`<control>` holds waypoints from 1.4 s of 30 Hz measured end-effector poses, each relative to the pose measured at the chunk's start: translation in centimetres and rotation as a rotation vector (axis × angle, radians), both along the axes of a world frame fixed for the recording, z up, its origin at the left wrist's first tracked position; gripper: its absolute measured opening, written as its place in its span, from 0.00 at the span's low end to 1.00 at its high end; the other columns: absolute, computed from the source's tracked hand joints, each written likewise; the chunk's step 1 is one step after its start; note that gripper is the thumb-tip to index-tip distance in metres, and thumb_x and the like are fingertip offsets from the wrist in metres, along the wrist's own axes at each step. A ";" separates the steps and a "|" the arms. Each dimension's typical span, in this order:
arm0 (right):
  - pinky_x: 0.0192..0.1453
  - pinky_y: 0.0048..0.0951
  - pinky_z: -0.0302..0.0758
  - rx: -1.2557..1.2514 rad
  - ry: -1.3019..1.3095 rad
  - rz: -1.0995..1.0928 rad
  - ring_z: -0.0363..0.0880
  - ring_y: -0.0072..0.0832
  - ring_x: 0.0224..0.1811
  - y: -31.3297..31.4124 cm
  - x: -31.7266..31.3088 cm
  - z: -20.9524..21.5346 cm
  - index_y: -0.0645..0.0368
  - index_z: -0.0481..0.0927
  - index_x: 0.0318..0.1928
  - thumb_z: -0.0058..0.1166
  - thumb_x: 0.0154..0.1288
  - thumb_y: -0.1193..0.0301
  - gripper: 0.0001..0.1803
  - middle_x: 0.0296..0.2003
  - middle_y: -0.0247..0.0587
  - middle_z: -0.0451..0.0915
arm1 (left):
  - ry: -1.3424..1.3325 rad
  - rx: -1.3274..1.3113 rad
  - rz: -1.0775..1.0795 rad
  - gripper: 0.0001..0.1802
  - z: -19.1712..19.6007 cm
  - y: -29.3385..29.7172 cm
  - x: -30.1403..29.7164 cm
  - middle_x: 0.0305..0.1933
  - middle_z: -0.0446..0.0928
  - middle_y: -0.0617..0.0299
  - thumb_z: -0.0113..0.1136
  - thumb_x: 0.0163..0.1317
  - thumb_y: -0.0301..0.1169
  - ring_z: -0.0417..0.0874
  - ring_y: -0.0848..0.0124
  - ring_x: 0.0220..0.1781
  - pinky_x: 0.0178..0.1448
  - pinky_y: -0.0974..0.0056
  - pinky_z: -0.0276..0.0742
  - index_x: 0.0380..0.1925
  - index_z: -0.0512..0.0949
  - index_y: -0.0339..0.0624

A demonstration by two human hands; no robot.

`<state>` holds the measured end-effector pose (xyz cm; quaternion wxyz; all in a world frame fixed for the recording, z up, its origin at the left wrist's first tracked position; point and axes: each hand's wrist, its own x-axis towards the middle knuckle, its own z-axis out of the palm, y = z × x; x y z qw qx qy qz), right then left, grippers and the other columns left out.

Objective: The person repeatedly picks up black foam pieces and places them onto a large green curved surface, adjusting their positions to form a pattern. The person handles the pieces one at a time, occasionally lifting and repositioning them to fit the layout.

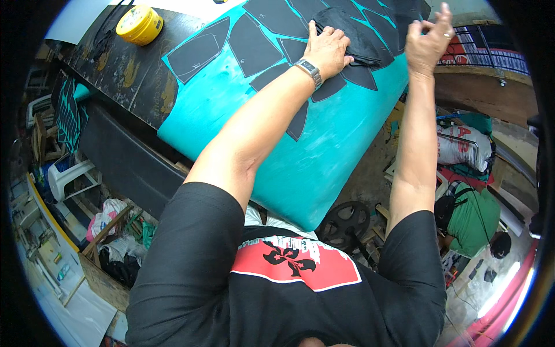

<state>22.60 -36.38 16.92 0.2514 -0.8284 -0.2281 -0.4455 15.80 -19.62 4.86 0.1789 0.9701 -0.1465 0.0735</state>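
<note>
A large turquoise sheet (pixel 335 156) lies over the table and hangs down its near edge toward my lap. Flat black pieces (pixel 252 45) of various shapes cover its far part, with strips of turquoise showing between. On a dark, folded or stacked bundle of soft black material (pixel 367 52) rests my left hand (pixel 328 51), its fingers spread and a metal watch on the wrist. My right hand (pixel 429 37) is raised by the sheet's right edge, with some fingers bent and others stretched up. I see nothing in it.
A yellow tub (pixel 139 25) stands on the worn dark tabletop (pixel 132 78) at the far left. Below the table's left side hangs a black sheet (pixel 124 156). A dark handwheel (pixel 344 224) is under the sheet's near right edge. Bags and a green cloth (pixel 474 217) lie at right.
</note>
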 end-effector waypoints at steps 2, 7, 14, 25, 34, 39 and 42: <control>0.37 0.20 0.71 0.080 0.101 0.104 0.66 0.19 0.29 0.8 -2.7 3.2 0.56 0.60 0.76 0.49 0.50 0.89 0.48 0.48 0.38 0.70 | 0.019 -0.250 -0.004 0.25 0.6 0.9 -0.7 0.60 0.78 0.61 0.62 0.64 0.52 0.72 0.60 0.69 0.75 0.34 0.54 0.56 0.80 0.52; 0.48 0.34 0.79 -0.263 0.667 0.356 0.79 0.39 0.39 5.6 -11.2 6.1 0.49 0.58 0.76 0.52 0.50 0.89 0.51 0.57 0.51 0.72 | -0.130 -1.005 0.014 0.50 4.4 9.4 -6.7 0.69 0.70 0.53 0.81 0.44 0.52 0.70 0.58 0.72 0.75 0.55 0.64 0.66 0.71 0.43; 0.52 0.41 0.79 -0.521 1.154 0.795 0.77 0.52 0.55 14.5 -18.2 5.5 0.36 0.48 0.79 0.51 0.50 0.93 0.59 0.57 0.55 0.70 | 0.625 -1.163 -0.141 0.38 7.2 17.2 -17.9 0.36 0.81 0.67 0.80 0.48 0.30 0.79 0.77 0.39 0.50 0.69 0.76 0.61 0.75 0.37; 0.53 0.34 0.83 0.768 1.356 0.347 0.80 0.33 0.50 17.3 -21.2 -5.6 0.49 0.48 0.78 0.71 0.55 0.79 0.56 0.57 0.52 0.68 | 0.483 -1.678 0.299 0.27 1.5 19.5 -20.9 0.52 0.79 0.61 0.65 0.64 0.22 0.83 0.75 0.46 0.42 0.68 0.85 0.63 0.72 0.40; 0.35 0.19 0.79 0.967 1.212 0.303 0.77 0.19 0.35 19.6 -25.8 -11.1 0.46 0.46 0.78 0.60 0.55 0.90 0.55 0.50 0.42 0.64 | 0.238 -1.038 0.456 0.15 -0.1 21.9 -18.4 0.35 0.85 0.61 0.70 0.62 0.31 0.84 0.77 0.33 0.41 0.70 0.80 0.46 0.83 0.34; 0.30 0.16 0.73 0.890 1.175 0.244 0.72 0.14 0.30 20.4 -26.2 -11.5 0.47 0.48 0.78 0.56 0.59 0.91 0.52 0.48 0.41 0.65 | 0.209 -0.810 0.561 0.15 -0.7 22.0 -16.7 0.32 0.85 0.62 0.73 0.60 0.30 0.85 0.78 0.34 0.41 0.71 0.81 0.46 0.84 0.37; 0.29 0.16 0.73 0.892 1.129 0.233 0.71 0.14 0.29 20.5 -26.2 -12.0 0.47 0.50 0.78 0.54 0.60 0.91 0.50 0.48 0.41 0.65 | 0.230 -0.792 0.612 0.19 -1.1 21.9 -16.3 0.33 0.86 0.61 0.74 0.58 0.29 0.85 0.77 0.34 0.40 0.70 0.81 0.48 0.82 0.38</control>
